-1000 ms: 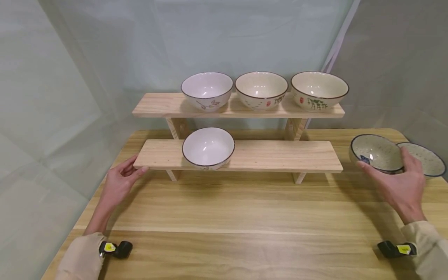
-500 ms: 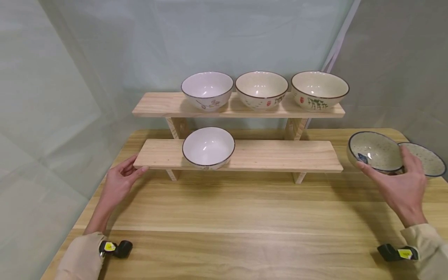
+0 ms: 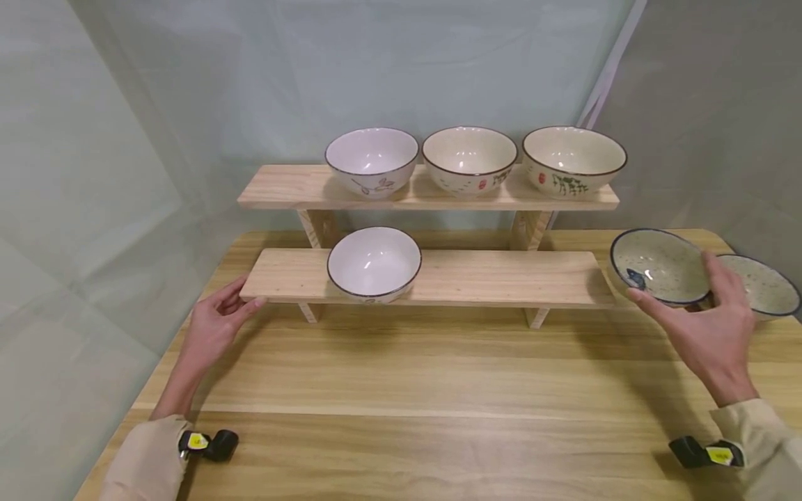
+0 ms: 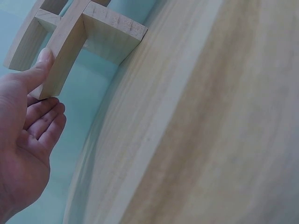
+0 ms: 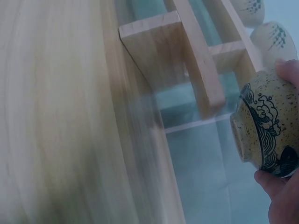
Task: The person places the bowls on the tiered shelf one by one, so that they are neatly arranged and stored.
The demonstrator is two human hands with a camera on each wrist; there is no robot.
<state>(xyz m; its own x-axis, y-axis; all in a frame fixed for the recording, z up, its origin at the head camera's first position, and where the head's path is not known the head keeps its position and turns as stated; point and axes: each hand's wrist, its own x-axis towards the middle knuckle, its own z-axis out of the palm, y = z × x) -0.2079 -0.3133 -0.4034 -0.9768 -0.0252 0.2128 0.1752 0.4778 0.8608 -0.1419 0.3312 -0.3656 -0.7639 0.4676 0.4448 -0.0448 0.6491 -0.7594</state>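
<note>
My right hand (image 3: 714,334) grips a speckled bowl (image 3: 658,268) with a blue rim, off the table just right of the lower shelf. Blue wave patterns and a dark fish-like shape show on the outside of this bowl (image 5: 268,119) in the right wrist view. At the other end, my left hand (image 3: 216,323) pinches the left corner of the lower shelf board (image 3: 501,275); in the left wrist view the thumb lies along the board's side and the other fingers curl beneath. A white bowl (image 3: 374,264) with a dark rim sits on that lower board, left of its middle.
On the upper shelf (image 3: 282,186) stand three patterned bowls: one at left (image 3: 371,156), one in the middle (image 3: 470,156), one at right (image 3: 573,156). A second speckled bowl (image 3: 764,285) rests on the wooden table (image 3: 401,403) behind my right hand. Pale sheeting (image 3: 438,62) hangs behind.
The speckled bowl in my right hand has risen and moved left, toward the lower shelf's right end, away from the second speckled bowl. My left hand stays at the board's corner.
</note>
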